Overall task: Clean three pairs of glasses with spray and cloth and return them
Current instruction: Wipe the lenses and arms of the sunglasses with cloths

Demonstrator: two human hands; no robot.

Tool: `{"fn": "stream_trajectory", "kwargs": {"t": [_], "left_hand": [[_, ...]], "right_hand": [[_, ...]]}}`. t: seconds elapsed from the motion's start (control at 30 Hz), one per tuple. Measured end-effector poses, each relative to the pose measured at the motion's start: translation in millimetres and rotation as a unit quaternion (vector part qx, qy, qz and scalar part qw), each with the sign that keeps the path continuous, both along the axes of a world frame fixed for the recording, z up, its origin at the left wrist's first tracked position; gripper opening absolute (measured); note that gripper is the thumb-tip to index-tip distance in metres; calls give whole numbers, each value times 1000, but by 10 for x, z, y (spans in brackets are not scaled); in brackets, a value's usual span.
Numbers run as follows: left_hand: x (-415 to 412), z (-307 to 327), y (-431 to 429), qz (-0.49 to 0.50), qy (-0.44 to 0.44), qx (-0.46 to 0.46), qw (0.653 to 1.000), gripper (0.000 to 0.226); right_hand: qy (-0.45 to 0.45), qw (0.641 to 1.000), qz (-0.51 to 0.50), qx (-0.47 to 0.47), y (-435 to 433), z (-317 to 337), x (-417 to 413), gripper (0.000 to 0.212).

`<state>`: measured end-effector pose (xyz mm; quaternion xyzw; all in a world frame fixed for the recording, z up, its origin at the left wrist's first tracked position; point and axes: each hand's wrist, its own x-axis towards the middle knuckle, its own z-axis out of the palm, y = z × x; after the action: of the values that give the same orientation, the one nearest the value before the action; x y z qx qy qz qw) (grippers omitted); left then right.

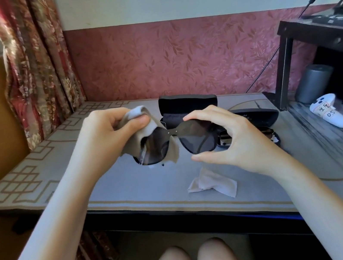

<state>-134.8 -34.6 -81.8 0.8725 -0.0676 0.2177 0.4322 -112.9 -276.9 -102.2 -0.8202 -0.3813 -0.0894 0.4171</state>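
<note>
From my remote seat, the sunglasses [177, 141] look like glossy dark plastic, their smooth tinted lenses catching pale streaks of light. The cloth [143, 132] bunched in my left hand [107, 133] is soft, matt grey-beige fabric with a pinked edge. At 6 o'clock from the glasses, a second cloth [213, 183] lies crumpled, pale and matt with a fine weave. At 12 o'clock, the open case [188, 106] shows a matt black shell and a dull fabric lining. The worktop [130, 189] is smooth and faintly reflective, grey with a printed tan fret border. At 3 o'clock, a white bottle [330, 112] looks like smooth plastic.
</note>
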Motion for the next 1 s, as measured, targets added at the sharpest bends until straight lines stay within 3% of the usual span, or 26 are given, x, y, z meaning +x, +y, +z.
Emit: {"fn": "stream_trajectory", "kwargs": {"t": [0.17,0.33,0.43,0.57,0.67,0.73,0.87,1.0], "left_hand": [[67,-143,302,119,-78,-37,989,15],[75,-456,287,87,41,-24,995,20],[78,-654,155,69,71,-10,995,20],[133,-873,-50,19,120,-49,991,6],[153,-956,-119,-32,177,-42,983,48],[132,-931,-84,-23,168,-32,985,61],[-29,-789,62,30,35,-58,997,79],[-157,-599,119,-9,-100,46,994,104]], "right_hand": [[25,999,-34,20,-85,-49,60,55],[38,996,-69,38,-62,-72,108,53],[40,995,-78,45,-50,-75,139,52],[42,995,-80,41,-38,-101,164,53],[40,995,-80,42,-34,-111,175,54],[40,995,-78,39,-31,-103,185,54],[38,997,-60,26,-4,-92,193,54],[29,999,-36,11,78,-98,175,54]]}}
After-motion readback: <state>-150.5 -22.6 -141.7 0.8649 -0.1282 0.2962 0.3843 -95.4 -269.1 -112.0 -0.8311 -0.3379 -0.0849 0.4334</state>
